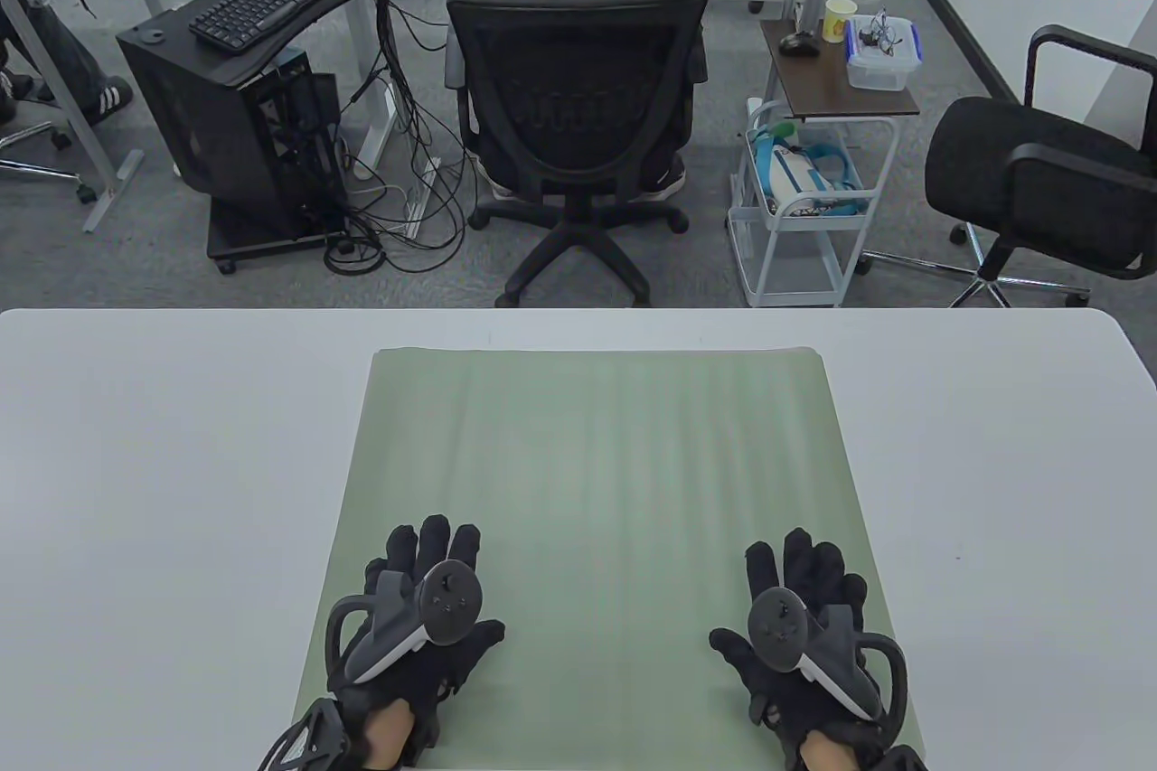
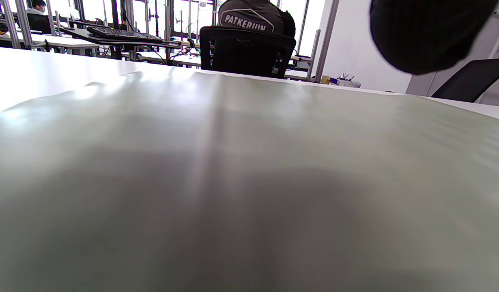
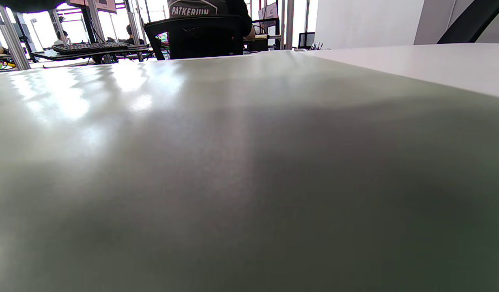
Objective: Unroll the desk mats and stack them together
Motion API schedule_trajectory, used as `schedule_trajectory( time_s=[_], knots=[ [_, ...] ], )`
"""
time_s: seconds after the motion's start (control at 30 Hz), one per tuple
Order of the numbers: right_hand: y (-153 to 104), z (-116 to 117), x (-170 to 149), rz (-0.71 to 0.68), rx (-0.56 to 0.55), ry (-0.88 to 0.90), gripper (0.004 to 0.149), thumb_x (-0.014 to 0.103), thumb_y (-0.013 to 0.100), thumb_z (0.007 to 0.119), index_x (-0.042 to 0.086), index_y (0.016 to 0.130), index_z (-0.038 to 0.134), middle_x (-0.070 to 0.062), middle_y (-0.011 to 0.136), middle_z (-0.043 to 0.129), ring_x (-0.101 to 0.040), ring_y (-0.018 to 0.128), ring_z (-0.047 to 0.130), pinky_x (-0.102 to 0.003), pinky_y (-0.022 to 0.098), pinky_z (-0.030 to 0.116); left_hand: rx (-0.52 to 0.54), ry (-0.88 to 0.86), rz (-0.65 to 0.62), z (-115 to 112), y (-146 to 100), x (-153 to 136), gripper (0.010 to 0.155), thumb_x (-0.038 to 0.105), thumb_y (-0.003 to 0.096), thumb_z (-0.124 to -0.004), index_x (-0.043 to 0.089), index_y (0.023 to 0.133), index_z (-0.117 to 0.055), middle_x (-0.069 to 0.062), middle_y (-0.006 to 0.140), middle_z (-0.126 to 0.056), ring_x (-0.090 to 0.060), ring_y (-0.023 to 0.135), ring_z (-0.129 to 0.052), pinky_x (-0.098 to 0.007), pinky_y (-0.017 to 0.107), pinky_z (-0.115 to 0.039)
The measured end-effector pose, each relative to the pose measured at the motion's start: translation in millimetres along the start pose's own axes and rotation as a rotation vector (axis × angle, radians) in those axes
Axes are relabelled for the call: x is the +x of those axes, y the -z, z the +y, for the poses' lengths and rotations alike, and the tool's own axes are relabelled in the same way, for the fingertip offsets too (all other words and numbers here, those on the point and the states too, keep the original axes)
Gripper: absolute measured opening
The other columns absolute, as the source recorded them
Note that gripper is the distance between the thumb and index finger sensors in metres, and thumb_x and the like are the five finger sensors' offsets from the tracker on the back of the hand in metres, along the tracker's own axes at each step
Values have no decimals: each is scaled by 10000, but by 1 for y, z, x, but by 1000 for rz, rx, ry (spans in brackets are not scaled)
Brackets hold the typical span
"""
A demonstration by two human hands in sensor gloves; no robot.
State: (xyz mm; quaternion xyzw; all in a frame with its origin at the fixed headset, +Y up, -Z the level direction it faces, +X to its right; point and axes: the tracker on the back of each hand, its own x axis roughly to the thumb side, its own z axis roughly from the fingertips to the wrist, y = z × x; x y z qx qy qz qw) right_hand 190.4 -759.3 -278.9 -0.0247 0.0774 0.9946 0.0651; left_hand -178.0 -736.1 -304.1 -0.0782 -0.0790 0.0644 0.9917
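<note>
Table view. A pale green desk mat (image 1: 597, 527) is shown unrolled on the white table (image 1: 136, 464), its ripples running from the near edge to the far edge. The left hand (image 1: 420, 617) and the right hand (image 1: 804, 622) are laid palm-down with fingers spread on the mat's near corners — nothing is gripped by either. The mat stretches away from both hands toward the far side of the table; each hand is set about equally far in from its own side edge, so neither is favoured for the next move. No second mat can be seen in this view, and whether more than one layer lies here cannot be told. The pressing is judged to be a flattening of the near edge.

Left wrist view. The mat (image 2: 249, 182) fills the frame from the bottom edge to its far edge, and a pale crease runs away from the camera. Only a dark gloved fingertip (image 2: 428, 36) is seen, at the upper right; its contact with the mat is not shown here.

Right wrist view. The mat (image 3: 233, 174) is again seen flat, stretching forward, with bare table (image 3: 436, 65) to its right — of the hand nothing identifiable is shown.
</note>
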Motion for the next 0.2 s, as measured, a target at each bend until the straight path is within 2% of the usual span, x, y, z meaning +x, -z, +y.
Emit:
schedule_trajectory(
  time_s=[0.2],
  knots=[
    [0, 0, 0, 3, 25, 7, 902, 696, 420, 576, 346, 1011, -8, -46, 1048, -184, -376, 947, -155, -584, 662, 4, -23, 7, 1, -3, 1, 2, 923, 590, 355, -784, 271, 1025, -236, -158, 1159, -183, -546, 1033, -252, -706, 700, -334]
  ],
)
